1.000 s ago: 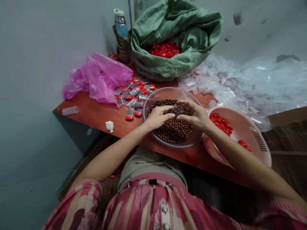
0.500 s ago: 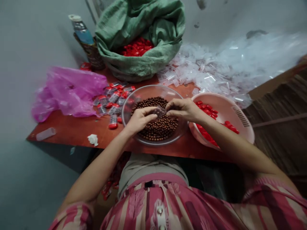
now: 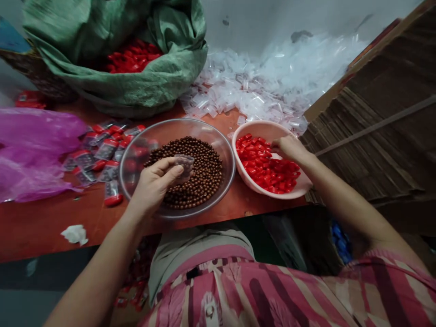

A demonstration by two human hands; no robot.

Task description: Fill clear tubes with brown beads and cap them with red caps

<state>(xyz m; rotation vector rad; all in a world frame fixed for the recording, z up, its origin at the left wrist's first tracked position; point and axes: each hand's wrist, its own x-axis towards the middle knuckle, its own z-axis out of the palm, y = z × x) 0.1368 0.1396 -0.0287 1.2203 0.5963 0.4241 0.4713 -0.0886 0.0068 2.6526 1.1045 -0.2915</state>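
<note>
My left hand [image 3: 153, 184] is closed on a small clear plastic container [image 3: 184, 169], pinched between thumb and fingers. Dark balls show through its walls. It is held over a clear round bowl [image 3: 177, 121] of shiny brown balls [image 3: 200, 172]. Inside the pink basin [image 3: 272, 126], my right hand [image 3: 290, 147] reaches down with bent fingers drawn together at the edge of the heaped red caps [image 3: 265, 168]. Whatever those fingertips grip is hidden.
Filled clear containers with red caps [image 3: 105, 150] lie left of the bowl, beside a purple plastic bag [image 3: 37, 145]. Behind stands a green sack [image 3: 136, 86] of red caps. Clear empty containers [image 3: 245, 86] are heaped at the back. Stacked cardboard [image 3: 368, 136] borders the right.
My right hand has left the container over the bowl and moved right into the pink basin. My left hand still holds the container. The view has shifted right.
</note>
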